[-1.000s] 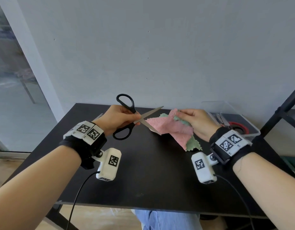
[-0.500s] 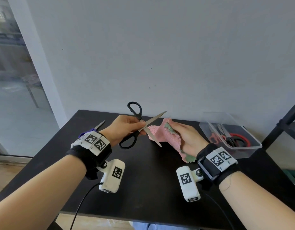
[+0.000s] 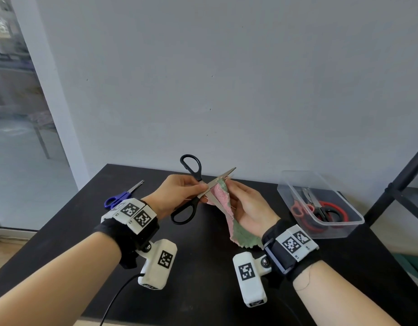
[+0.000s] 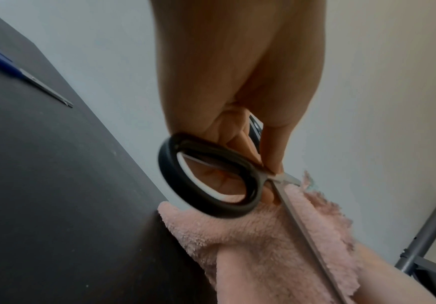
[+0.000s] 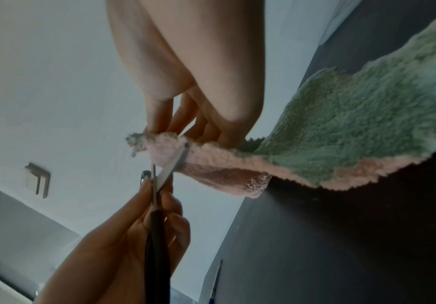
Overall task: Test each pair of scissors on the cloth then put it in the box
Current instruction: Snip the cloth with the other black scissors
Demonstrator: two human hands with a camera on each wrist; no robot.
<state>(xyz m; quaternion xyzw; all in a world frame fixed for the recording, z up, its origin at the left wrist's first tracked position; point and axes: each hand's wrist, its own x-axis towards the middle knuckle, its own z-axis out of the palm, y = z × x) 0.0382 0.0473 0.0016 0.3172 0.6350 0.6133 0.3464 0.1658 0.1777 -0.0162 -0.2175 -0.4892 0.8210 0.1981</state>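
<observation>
While gripping the black scissors (image 3: 196,176) with the left hand (image 3: 177,194) curled about the shanks near the pivot, both loops left empty, gives up leverage; likely to twist and chew the pile instead of shearing it. Pinches the cloth (image 3: 223,203) with the right hand (image 3: 250,208), thumb and fingers closed on its top edge at centre frame, above the bench (image 3: 203,267), with the lower corner hanging toward the wrist. Holds the blades spread with that edge between them and the right fingertips (image 5: 159,115) just beside the steel: could nick skin if closed before easing the pinch back. Could also fold limp fabric flat between the blades unless pulled taut. Leaves the blue scissors (image 3: 123,196) at left of frame untested, and the box (image 3: 344,228) at right, already holding pairs, awaiting this one.
</observation>
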